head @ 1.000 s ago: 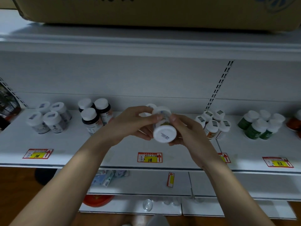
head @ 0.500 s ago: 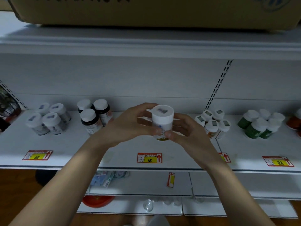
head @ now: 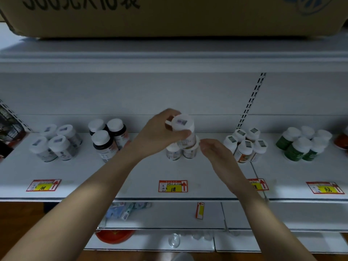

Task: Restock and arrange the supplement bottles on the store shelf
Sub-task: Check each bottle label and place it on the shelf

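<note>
Bottle now in left hand alone.

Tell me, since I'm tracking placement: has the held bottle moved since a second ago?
Yes. The white-capped bottle in the left hand has gone up and back from the 118 price tag, over the shelf bottles. The right hand has let go.

Your white shelf carries five bottle clusters and red-yellow price tags along its front.
</note>
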Action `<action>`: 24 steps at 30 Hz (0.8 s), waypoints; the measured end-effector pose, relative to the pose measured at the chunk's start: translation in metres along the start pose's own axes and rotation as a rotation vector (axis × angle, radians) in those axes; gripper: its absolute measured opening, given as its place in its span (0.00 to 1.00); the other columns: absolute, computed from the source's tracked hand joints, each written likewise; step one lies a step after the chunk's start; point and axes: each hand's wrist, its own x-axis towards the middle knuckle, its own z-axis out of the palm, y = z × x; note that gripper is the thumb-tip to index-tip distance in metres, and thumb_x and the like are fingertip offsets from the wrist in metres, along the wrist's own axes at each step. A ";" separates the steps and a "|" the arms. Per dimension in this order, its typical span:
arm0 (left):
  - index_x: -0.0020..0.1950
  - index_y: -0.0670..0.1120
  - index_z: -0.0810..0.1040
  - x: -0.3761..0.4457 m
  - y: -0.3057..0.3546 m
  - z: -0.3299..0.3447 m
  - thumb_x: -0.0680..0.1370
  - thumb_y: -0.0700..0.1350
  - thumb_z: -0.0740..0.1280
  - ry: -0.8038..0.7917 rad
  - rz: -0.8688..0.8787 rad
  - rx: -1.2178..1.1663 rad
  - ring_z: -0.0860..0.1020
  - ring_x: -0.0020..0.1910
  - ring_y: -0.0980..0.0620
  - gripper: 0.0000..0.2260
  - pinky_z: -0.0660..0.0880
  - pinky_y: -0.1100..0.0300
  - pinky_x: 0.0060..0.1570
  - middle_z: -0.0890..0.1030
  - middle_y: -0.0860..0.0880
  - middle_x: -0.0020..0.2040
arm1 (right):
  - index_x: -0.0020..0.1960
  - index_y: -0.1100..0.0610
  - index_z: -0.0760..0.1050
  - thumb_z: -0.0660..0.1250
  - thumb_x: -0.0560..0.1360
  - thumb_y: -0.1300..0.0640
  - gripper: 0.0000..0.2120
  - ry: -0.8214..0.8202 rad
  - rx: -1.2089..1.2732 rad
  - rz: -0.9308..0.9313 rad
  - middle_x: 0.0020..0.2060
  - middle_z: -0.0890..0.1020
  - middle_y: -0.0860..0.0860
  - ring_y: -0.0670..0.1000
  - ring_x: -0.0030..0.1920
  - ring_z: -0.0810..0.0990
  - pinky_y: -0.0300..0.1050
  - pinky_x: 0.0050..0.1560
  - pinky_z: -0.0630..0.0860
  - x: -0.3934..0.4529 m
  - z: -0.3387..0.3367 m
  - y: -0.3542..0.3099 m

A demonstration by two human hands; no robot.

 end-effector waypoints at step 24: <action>0.67 0.45 0.73 0.130 -0.049 0.050 0.73 0.43 0.76 -0.257 -0.034 0.439 0.76 0.60 0.45 0.25 0.70 0.61 0.54 0.78 0.44 0.64 | 0.73 0.57 0.71 0.64 0.80 0.55 0.22 0.093 -0.709 -0.108 0.75 0.69 0.53 0.53 0.76 0.63 0.47 0.74 0.62 0.027 0.005 0.107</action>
